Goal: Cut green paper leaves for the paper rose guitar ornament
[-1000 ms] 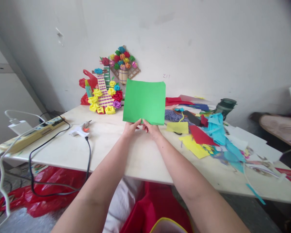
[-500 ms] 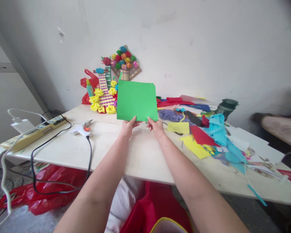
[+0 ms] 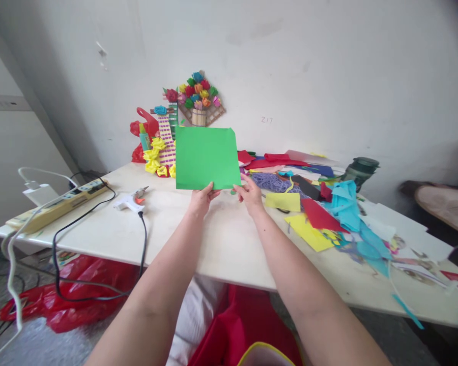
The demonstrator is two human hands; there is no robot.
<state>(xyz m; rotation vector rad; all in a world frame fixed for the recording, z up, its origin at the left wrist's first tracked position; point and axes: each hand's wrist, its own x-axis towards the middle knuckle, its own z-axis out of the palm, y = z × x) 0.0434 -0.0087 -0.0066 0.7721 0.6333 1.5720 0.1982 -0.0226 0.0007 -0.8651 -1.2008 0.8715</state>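
A square sheet of green paper (image 3: pixel 206 157) is held up above the table, its flat face toward me. My left hand (image 3: pixel 202 199) grips the bottom edge near the middle, thumb in front and fingers behind. My right hand (image 3: pixel 251 195) is at the lower right corner, thumb and fingertips closed on it, with another finger raised beside the right edge. Below that corner a small green bit (image 3: pixel 232 191) shows by the right fingertips; whether it belongs to the sheet I cannot tell. The sheet hides part of the paper flowers behind it.
A glue gun (image 3: pixel 130 203) lies left, its cord hanging over the edge near a power strip (image 3: pixel 61 206). Yellow paper flowers (image 3: pixel 154 155) and a flower-basket decoration (image 3: pixel 199 99) stand behind. Purple yarn (image 3: pixel 275 182), coloured scraps (image 3: pixel 343 203) and a dark bottle (image 3: pixel 361 170) are right.
The green sheet has shifted a little left. My right hand's fingers have opened out along the right edge. The green strip above the sheet's top left corner no longer shows. The view has shifted slightly.
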